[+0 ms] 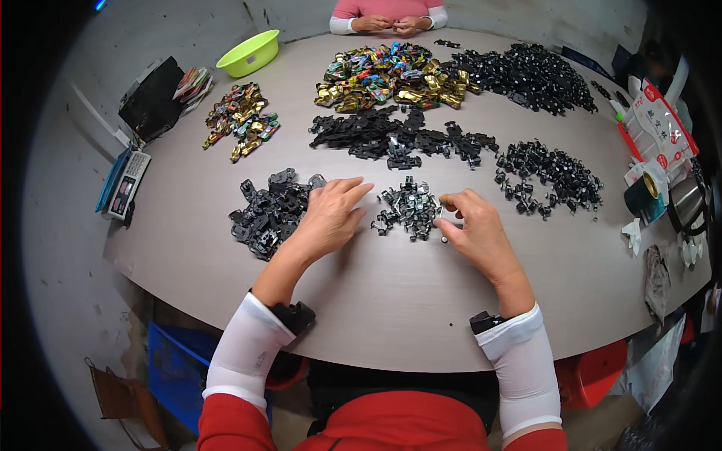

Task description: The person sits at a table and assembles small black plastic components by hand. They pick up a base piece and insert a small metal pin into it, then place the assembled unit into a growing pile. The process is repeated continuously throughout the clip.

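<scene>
At the near edge of the round grey-brown laminate table (391, 316), two forearms in white sleeves reach in from below. The left hand (327, 218) lies flat, fingers spread wide and loose, its fingertips resting on the right edge of a pile of dark grey plastic chassis pieces (267, 210); it grips nothing that I can see. The right hand (474, 225) is curled narrow, thumb and forefinger pinched together on what looks like one tiny dark part, too small to identify. Between the two hands sits a small heap of shiny grey metal-and-plastic clips (408, 209), just beside the right fingertips.

Farther right lies a scatter of small black wheel-like parts (549, 177). Beyond the middle, a spread of flat black plastic frames (398, 135), then a heap of gold and multicoloured toy car bodies (391, 75) and a smaller such heap (241, 120) at far left near a lime-green plastic bowl (250, 52). Another person's hands (391, 24) work at the far rim.

The risk, as I judge it: the heaps lie close, so a sweeping wrist could mix the clips with the chassis pieces, and the pinched part could easily slip and roll away.
</scene>
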Action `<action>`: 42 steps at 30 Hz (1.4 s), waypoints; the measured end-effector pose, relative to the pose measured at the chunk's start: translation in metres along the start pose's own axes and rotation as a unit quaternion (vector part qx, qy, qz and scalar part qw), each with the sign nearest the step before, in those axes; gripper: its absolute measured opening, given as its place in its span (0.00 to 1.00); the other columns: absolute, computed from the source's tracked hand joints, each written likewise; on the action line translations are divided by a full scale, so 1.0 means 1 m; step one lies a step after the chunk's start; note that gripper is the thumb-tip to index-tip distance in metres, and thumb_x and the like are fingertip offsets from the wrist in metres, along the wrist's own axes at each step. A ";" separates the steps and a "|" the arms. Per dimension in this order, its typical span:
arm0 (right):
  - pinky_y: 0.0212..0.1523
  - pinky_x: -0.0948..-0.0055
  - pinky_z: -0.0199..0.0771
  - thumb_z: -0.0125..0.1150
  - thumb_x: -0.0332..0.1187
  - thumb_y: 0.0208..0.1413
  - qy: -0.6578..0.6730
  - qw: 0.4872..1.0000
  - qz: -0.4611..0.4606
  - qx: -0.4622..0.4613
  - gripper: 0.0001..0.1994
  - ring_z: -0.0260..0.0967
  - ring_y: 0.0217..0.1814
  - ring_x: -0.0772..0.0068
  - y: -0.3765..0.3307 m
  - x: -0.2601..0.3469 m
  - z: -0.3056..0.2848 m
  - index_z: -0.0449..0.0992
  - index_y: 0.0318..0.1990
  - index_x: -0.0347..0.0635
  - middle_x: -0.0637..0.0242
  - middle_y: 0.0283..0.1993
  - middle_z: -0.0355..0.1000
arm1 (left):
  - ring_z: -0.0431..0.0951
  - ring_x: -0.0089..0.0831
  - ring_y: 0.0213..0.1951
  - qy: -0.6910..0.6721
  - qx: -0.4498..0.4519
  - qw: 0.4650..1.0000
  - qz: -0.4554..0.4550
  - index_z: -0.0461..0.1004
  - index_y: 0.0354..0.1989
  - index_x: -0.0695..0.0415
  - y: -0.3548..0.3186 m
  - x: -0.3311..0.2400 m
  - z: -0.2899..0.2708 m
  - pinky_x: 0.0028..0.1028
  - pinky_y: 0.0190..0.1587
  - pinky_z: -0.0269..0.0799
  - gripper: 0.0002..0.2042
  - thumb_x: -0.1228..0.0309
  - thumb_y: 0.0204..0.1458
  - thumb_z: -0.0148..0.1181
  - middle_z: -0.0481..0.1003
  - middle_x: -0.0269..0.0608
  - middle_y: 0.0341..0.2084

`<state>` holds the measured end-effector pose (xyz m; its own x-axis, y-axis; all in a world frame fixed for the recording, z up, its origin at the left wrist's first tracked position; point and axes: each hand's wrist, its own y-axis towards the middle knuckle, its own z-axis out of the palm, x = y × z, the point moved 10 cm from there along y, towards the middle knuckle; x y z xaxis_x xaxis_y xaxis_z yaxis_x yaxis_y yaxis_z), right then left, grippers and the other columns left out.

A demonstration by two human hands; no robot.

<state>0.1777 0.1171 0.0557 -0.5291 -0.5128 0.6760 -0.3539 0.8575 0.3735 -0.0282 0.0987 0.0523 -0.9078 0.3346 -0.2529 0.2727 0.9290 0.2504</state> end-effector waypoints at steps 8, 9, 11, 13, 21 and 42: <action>0.36 0.68 0.76 0.68 0.28 0.46 -0.018 0.999 -0.025 -0.017 0.14 0.74 0.37 0.61 -0.001 -0.009 -0.002 0.77 0.42 0.33 0.56 0.37 0.74 | 0.74 0.44 0.46 -0.068 0.019 0.997 -0.007 0.79 0.40 0.61 0.035 -0.026 0.011 0.37 0.50 0.69 0.09 0.73 0.52 0.60 0.76 0.46 0.37; 0.36 0.68 0.76 0.68 0.28 0.46 -0.017 0.999 -0.029 -0.018 0.14 0.74 0.36 0.61 0.000 -0.008 -0.001 0.77 0.42 0.33 0.56 0.37 0.74 | 0.74 0.44 0.46 -0.071 0.008 0.997 -0.027 0.79 0.41 0.61 0.041 -0.016 0.010 0.37 0.50 0.70 0.09 0.73 0.52 0.60 0.76 0.46 0.38; 0.42 0.65 0.74 0.69 0.29 0.46 -0.007 1.000 0.001 0.002 0.14 0.73 0.40 0.57 -0.002 -0.016 0.004 0.78 0.41 0.34 0.56 0.38 0.74 | 0.74 0.45 0.47 -0.088 -0.001 0.995 -0.052 0.78 0.44 0.61 0.055 -0.001 0.016 0.37 0.51 0.70 0.11 0.75 0.52 0.59 0.76 0.48 0.41; 0.45 0.63 0.73 0.69 0.30 0.45 -0.011 1.000 0.011 0.014 0.15 0.72 0.41 0.54 0.000 -0.015 0.004 0.78 0.41 0.35 0.56 0.38 0.73 | 0.73 0.48 0.47 -0.075 -0.034 0.996 -0.031 0.78 0.44 0.60 0.070 0.004 0.017 0.40 0.51 0.70 0.11 0.76 0.51 0.58 0.75 0.49 0.41; 0.46 0.62 0.72 0.70 0.29 0.45 -0.025 1.000 0.000 0.006 0.14 0.72 0.43 0.54 -0.001 -0.015 0.006 0.77 0.40 0.36 0.56 0.37 0.72 | 0.66 0.43 0.60 0.173 -0.032 0.981 0.083 0.72 0.56 0.49 0.130 -0.014 0.035 0.38 0.54 0.67 0.27 0.83 0.44 0.58 0.67 0.39 0.60; 0.42 0.65 0.74 0.68 0.30 0.47 0.000 0.999 0.029 0.018 0.14 0.74 0.36 0.58 -0.002 -0.019 0.008 0.78 0.42 0.34 0.56 0.38 0.75 | 0.70 0.37 0.44 0.124 0.002 0.981 0.148 0.75 0.29 0.54 0.098 -0.007 0.025 0.35 0.43 0.69 0.05 0.79 0.44 0.59 0.69 0.37 0.36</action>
<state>0.1820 0.1252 0.0374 -0.5503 -0.4620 0.6956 -0.3494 0.8840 0.3107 0.0129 0.1909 0.0550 -0.8382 0.5414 0.0662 0.5370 0.7978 0.2742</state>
